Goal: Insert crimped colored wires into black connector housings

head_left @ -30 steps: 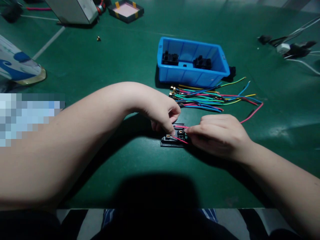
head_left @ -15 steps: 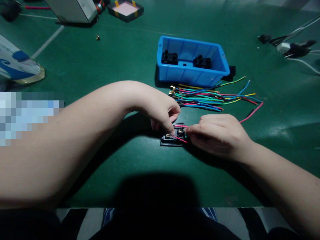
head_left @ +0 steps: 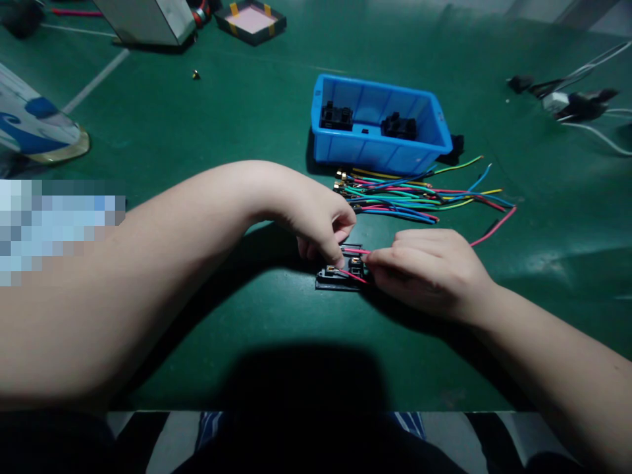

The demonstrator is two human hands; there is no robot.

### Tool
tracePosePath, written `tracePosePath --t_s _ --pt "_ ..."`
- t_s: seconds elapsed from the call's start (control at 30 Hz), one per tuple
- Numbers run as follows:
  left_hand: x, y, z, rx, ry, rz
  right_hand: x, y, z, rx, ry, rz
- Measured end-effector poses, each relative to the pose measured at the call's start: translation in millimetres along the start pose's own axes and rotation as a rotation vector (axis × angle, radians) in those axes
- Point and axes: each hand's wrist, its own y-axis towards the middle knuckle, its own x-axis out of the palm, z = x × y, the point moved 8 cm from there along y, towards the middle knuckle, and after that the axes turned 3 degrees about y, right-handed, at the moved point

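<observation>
On the green table lies a black plastic socket housing (head_left: 340,284) with brass-coloured contacts in it. My left hand (head_left: 326,227) is bent over its far left side, fingers curled and thumb pressed down at the housing; the fingertips are partly hidden. A red wire (head_left: 355,251) runs from beside my left thumb into my right hand (head_left: 429,270), which pinches it at the housing's right edge. Its far length shows beyond the right hand. A second red wire (head_left: 353,274) leads from the near contact and passes beneath the right fingers.
Behind my hands lies a bundle of coloured wires (head_left: 395,194) with brass terminals. A blue bin (head_left: 375,148) beyond it holds black housings (head_left: 337,116). Farther off are a small brass part (head_left: 196,75), a dark shallow tray (head_left: 253,38) and plugs with cables (head_left: 575,104).
Both hands keep nearly the same pose on the housing and the red wire. The whole view has shifted very slightly.
</observation>
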Motion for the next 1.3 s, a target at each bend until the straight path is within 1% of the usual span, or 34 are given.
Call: tracePosePath --t_s 0.17,0.3,0.43,0.7,0.83,1.0,1.3 --pt "-1.3 -0.4 0.6 -0.002 0.05 0.013 2.9 -2.7 0.0 -0.07 -0.071 -0.036" --pt "-1.6 0.5 1.6 0.018 0.054 0.033 3.3 -3.4 0.4 -0.086 -0.079 -0.04" --pt "-1.7 0.2 1.8 0.011 0.029 0.043 2.3 -2.8 -2.1 -0.108 -0.07 -0.037" --pt "-3.2 0.7 0.0 -0.021 -0.042 0.074 3.0 -1.7 -0.1 -0.053 -0.036 -0.065" --pt "-3.7 1.8 -2.4 -0.031 -0.083 0.088 3.3 -0.7 0.5 -0.044 0.004 -0.086" --pt "-2.1 2.8 -3.2 -0.021 -0.082 0.072 2.4 1.9 -1.0 -0.041 0.025 -0.113" --pt "-4.4 2.1 -4.5 -0.048 -0.103 0.109 2.0 3.0 -2.0 -0.04 0.011 -0.108"
